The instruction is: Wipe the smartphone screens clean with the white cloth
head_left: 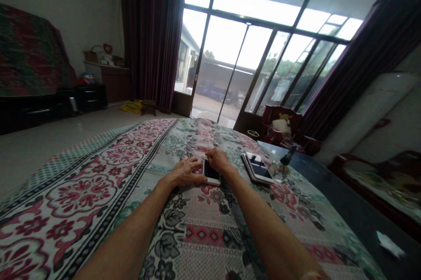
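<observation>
A: What carries all this?

B: A table under a patterned cloth — pink, green and black flowers on a pale ground, with a dark-edged border of red medallions along the left.

A: And on it?

B: A white-framed phone, dark screen up, near the middle. To its right lies a slightly uneven stack of devices, the top one white-framed.

A: Beyond the stack?

B: A clear object — too blurred to name — just beside it, with a dark piece sticking up there.
</observation>
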`<state>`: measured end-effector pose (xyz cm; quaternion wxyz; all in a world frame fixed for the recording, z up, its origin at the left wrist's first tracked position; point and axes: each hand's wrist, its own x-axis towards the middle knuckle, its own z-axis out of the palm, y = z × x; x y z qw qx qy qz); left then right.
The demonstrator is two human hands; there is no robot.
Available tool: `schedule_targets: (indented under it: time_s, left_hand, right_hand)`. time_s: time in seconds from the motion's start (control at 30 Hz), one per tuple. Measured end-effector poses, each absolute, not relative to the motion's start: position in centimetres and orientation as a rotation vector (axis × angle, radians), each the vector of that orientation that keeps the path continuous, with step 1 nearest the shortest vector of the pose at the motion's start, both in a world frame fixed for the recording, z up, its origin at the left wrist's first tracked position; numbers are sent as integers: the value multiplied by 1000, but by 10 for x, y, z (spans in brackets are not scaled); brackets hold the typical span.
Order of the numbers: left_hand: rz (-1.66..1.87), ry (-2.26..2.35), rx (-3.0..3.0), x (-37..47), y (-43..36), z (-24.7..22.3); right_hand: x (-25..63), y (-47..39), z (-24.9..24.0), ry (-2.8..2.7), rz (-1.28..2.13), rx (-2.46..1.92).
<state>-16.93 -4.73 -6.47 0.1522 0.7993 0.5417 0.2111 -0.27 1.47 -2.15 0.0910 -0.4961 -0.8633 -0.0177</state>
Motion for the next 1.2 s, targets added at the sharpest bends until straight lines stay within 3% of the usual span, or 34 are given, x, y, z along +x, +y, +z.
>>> schedule_targets:
  time_s: [0.4,0.97,1.2]
  left_hand:
    - [624,1515,2317,-173,-48,-67]
    - [664,1485,2419,-171,-53,-62]
    - [590,1508,2400,-172,-51,-65]
  right_hand:
    - [6,3,-27,-2545,-64,-1422]
    - [35,-79,-33,-2617,-30,-1050]
    - [31,-61,-30,-2619,19,-1091]
